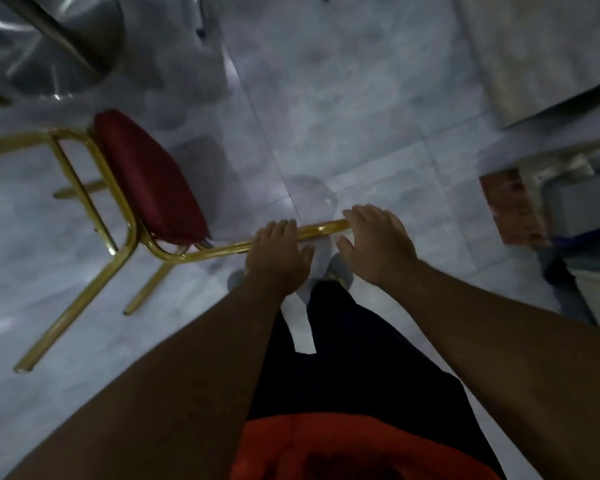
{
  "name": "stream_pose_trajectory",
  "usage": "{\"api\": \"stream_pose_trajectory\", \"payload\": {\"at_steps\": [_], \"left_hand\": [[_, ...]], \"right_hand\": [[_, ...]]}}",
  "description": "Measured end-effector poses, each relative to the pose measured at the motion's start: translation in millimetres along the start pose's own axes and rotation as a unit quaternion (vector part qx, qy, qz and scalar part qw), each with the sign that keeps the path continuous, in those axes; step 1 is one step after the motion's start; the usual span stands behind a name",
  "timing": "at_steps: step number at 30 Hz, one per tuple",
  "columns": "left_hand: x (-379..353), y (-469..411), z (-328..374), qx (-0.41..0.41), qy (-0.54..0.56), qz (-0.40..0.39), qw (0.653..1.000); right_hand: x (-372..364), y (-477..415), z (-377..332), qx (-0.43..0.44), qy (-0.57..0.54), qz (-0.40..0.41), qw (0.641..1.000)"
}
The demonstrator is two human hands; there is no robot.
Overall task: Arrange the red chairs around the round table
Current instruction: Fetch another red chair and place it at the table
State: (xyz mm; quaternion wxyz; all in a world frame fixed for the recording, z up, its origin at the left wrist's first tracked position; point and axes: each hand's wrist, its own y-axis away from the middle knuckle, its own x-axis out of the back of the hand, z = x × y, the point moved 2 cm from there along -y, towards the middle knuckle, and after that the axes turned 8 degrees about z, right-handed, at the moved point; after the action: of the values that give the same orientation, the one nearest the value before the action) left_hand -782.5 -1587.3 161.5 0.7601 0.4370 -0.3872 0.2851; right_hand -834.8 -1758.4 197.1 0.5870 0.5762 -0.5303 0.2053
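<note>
Gold tubular chair frame (219, 250) — both hands gripping, padded red seat (146, 178), marbled tiles (361, 116)

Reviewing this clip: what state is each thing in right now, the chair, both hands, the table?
red chair: tipped over, gold legs pointing sideways, held by one leg.
left hand: closed around the chair's gold leg.
right hand: fingers over the same leg, near its end.
round table: top left, blurred, apart from the chair.

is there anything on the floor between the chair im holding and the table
Nothing visible. Both hands, left and right, grip the gold frame of the red chair, which is tipped over. Between it and the table at the upper left only bare grey floor shows.
</note>
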Motion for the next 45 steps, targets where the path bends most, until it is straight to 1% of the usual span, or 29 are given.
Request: {"api": "stream_pose_trajectory", "payload": {"at_steps": [2,5,10,13,15,17,20,22,26,32,35,37,41,45], "left_hand": [[-26,-17,-1,0.013,0.01,-0.029,0.999],[-71,-48,-7,0.011,0.019,-0.044,0.999],[-146,-99,-24,0.008,0.021,-0.021,1.0],[-187,-123,-34,0.014,0.031,-0.02,0.999],[-210,-131,-37,0.009,0.015,-0.028,0.999],[-225,-132,-37,0.008,-0.013,-0.008,1.0],[-229,-132,-31,0.016,-0.013,0.048,0.999],[-227,-133,-26,0.007,-0.016,0.061,0.998],[-217,-129,-29,-0.006,-0.031,0.048,0.998],[-170,-104,-33,-0.014,-0.016,0.053,0.998],[-134,-84,-29,-0.028,0.004,0.089,0.996],[-110,-69,-23,-0.066,0.024,0.114,0.991],[-53,-31,-23,-0.122,0.047,0.156,0.979],[13,30,-48,-0.13,0.07,0.22,0.964]], "right_hand": [[-19,-19,17,0.009,0.007,-0.011,1.0],[-64,-48,45,0.019,0.013,-0.032,0.999],[-143,-107,86,0.063,0.033,-0.046,0.996],[-184,-139,105,0.082,0.01,-0.047,0.995],[-204,-151,116,0.116,-0.004,-0.054,0.992],[-216,-157,124,0.156,-0.02,-0.053,0.986],[-224,-156,128,0.166,-0.063,-0.037,0.983],[-226,-154,127,0.174,-0.071,-0.026,0.982],[-218,-150,117,0.189,-0.076,-0.038,0.978],[-172,-130,79,0.203,-0.038,-0.01,0.978],[-140,-109,57,0.21,-0.016,0.031,0.977],[-116,-92,39,0.215,-0.001,0.056,0.975],[-69,-54,-9,0.247,0.004,0.075,0.966],[-26,-7,-63,0.29,-0.019,0.149,0.945]]}}
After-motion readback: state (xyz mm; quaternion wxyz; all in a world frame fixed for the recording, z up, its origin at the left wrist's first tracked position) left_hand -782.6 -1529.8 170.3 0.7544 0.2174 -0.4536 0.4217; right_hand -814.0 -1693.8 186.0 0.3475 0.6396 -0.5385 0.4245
